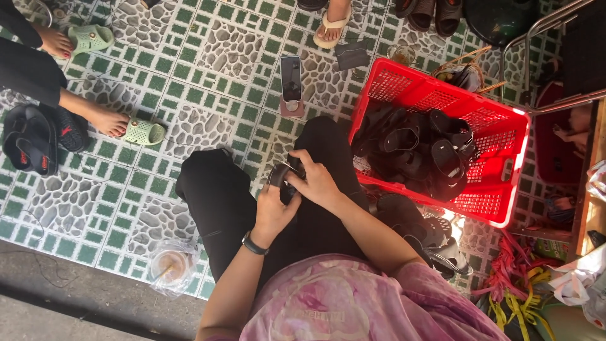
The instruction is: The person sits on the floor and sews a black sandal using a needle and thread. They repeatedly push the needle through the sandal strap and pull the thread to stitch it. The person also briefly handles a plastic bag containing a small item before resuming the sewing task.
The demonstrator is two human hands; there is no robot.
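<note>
Both the left hand (273,211) and right hand (317,183) grip a black rubber sandal (282,177); at three o'clock, a red slotted plastic crate (499,173) holds black sandals (420,148).

I'm looking down at an informal sandal-making spot on a tiled floor (189,69): a red crate (499,148) is holding black sandals (429,148).

Beside the red, grid-holed crate (499,136) full of black sandals (420,148), the floor (208,69) shows green-and-white checks around grey pebble patches. Left of the crate, feet wear pale green slippers (144,131); below it, a pink marbled shirt (353,303).
</note>
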